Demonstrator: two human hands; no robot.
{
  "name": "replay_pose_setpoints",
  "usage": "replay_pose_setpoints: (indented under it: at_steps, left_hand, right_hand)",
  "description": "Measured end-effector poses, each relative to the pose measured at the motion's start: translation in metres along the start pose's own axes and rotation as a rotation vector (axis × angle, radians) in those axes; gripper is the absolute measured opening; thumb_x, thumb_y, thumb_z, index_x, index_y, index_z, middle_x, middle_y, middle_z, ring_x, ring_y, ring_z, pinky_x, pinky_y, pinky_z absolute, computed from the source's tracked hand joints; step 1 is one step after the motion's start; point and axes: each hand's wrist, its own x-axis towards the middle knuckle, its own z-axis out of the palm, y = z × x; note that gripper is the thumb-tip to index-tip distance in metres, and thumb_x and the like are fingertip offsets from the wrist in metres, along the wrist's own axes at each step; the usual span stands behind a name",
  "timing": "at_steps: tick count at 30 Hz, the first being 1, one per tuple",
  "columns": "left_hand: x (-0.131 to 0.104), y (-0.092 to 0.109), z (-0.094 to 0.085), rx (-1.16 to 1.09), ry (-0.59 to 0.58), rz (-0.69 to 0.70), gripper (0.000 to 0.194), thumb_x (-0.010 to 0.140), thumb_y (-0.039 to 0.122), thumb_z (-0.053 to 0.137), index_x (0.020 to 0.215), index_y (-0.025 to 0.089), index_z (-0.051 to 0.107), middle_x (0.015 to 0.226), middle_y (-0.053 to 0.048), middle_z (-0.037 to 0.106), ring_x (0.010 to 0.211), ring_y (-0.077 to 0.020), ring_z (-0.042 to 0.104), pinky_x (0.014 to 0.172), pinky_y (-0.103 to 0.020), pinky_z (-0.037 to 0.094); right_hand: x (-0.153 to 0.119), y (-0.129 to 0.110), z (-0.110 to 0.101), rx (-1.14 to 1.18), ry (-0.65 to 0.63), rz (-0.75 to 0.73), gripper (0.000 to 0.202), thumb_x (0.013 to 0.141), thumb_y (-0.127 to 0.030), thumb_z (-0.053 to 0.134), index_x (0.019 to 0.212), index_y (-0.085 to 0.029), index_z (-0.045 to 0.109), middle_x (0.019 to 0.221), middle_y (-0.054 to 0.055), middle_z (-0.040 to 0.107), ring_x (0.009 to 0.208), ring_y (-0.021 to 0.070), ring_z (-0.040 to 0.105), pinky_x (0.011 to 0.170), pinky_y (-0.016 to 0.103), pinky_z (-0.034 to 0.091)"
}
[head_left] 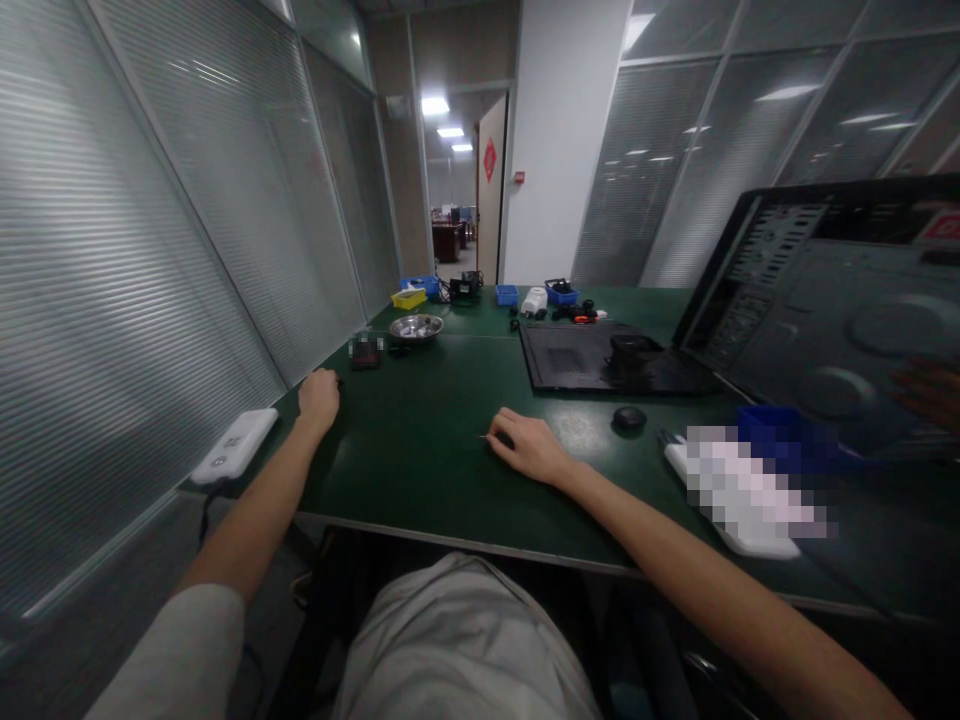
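My left hand [319, 400] is closed above the table's left side. A small dark bit shows at its fingertips, too little to name. Near it lies a dark flat object [365, 352], partly blurred out, and farther back stands a round metal dish [415, 328] with small pieces in it. My right hand [528, 446] rests near the middle of the table, fingers curled and pinched together. A thin pale tip [482, 436] sticks out to the left of those fingers; the rest of that object is hidden. To the right of this hand sits a round black object [629, 419].
The green table [420, 430] carries a black panel [562, 360] with a dark part on it. A large dark computer case [840, 290] stands at right. White devices [238, 445] and a pixelated pad [750, 490] flank me. Blue bins [507, 295] and a yellow bin [409, 298] line the back.
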Motion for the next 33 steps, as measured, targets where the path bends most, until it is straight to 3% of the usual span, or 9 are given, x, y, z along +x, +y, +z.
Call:
replay_pose_setpoints:
  at_steps: [8,11,14,19,22,24,27,30,33]
  left_hand:
    - [0.0,-0.008,0.002,-0.147,-0.001,-0.065,0.026,0.096,0.024,0.051,0.108,0.017,0.072,0.115,-0.015,0.068,0.107,-0.0296,0.063,0.09,-0.038,0.049]
    - [-0.003,0.002,-0.003,-0.252,0.0,-0.029,0.022,0.094,0.026,0.056,0.106,0.019,0.074,0.112,-0.011,0.071,0.105,-0.028,0.065,0.091,-0.037,0.049]
    - [-0.013,0.04,-0.015,-0.476,-0.052,0.164,0.019,0.092,0.029,0.062,0.102,0.021,0.075,0.109,-0.007,0.073,0.101,-0.0243,0.066,0.093,-0.036,0.049]
    - [-0.06,0.146,-0.04,-0.821,-0.246,0.635,0.02,0.091,0.039,0.067,0.097,0.021,0.076,0.104,-0.005,0.073,0.096,-0.0204,0.066,0.086,-0.032,0.049]
    - [-0.09,0.193,-0.047,-0.909,-0.363,0.788,0.022,0.09,0.04,0.069,0.094,0.019,0.075,0.095,-0.005,0.072,0.086,-0.0178,0.064,0.079,-0.029,0.048]
    - [-0.1,0.207,-0.047,-0.936,-0.388,0.775,0.022,0.089,0.039,0.07,0.094,0.018,0.074,0.088,-0.004,0.07,0.077,-0.0157,0.061,0.071,-0.027,0.046]
    - [-0.104,0.207,-0.044,-0.959,-0.392,0.724,0.026,0.089,0.039,0.07,0.104,0.017,0.074,0.081,-0.002,0.066,0.069,-0.0134,0.055,0.065,-0.025,0.042]
    - [-0.103,0.202,-0.043,-0.985,-0.386,0.762,0.031,0.091,0.037,0.068,0.116,0.018,0.073,0.091,-0.004,0.068,0.072,-0.0129,0.056,0.066,-0.025,0.042]
    - [-0.105,0.201,-0.044,-0.994,-0.365,0.803,0.027,0.093,0.036,0.066,0.112,0.018,0.075,0.101,-0.006,0.068,0.077,-0.0134,0.058,0.068,-0.025,0.044]
  right_hand:
    - [0.0,-0.002,-0.002,-0.007,-0.009,0.025,0.012,0.102,-0.033,0.055,0.101,-0.022,0.06,0.102,0.002,0.062,0.08,0.0132,0.057,0.067,0.025,0.035]
    - [0.0,-0.002,-0.002,-0.016,0.0,0.038,0.012,0.102,-0.033,0.055,0.101,-0.022,0.06,0.102,0.002,0.062,0.079,0.0132,0.058,0.066,0.025,0.034]
    - [0.0,-0.001,-0.002,-0.026,0.012,0.057,0.013,0.102,-0.034,0.055,0.101,-0.022,0.061,0.103,0.001,0.062,0.079,0.0134,0.058,0.065,0.026,0.033]
    - [0.0,0.002,0.001,-0.03,0.02,0.086,0.013,0.101,-0.034,0.056,0.102,-0.022,0.062,0.102,0.002,0.061,0.08,0.0137,0.058,0.065,0.026,0.033]
    - [0.0,0.003,0.002,-0.027,0.035,0.119,0.014,0.101,-0.035,0.056,0.101,-0.023,0.062,0.101,0.001,0.062,0.079,0.0134,0.057,0.065,0.027,0.032]
    - [0.0,0.004,0.003,-0.026,0.043,0.137,0.014,0.101,-0.035,0.056,0.1,-0.023,0.062,0.099,0.001,0.062,0.078,0.0134,0.057,0.064,0.027,0.031]
    - [0.001,0.004,0.003,-0.029,0.044,0.151,0.014,0.1,-0.035,0.057,0.099,-0.023,0.062,0.098,0.001,0.062,0.077,0.0137,0.057,0.063,0.027,0.03]
    - [0.002,0.004,0.004,-0.033,0.042,0.163,0.013,0.099,-0.035,0.057,0.097,-0.023,0.063,0.098,0.001,0.063,0.077,0.0139,0.057,0.062,0.027,0.03]
    - [0.002,0.005,0.004,-0.045,0.035,0.17,0.014,0.099,-0.035,0.058,0.096,-0.023,0.063,0.098,0.001,0.063,0.076,0.0142,0.057,0.062,0.027,0.029]
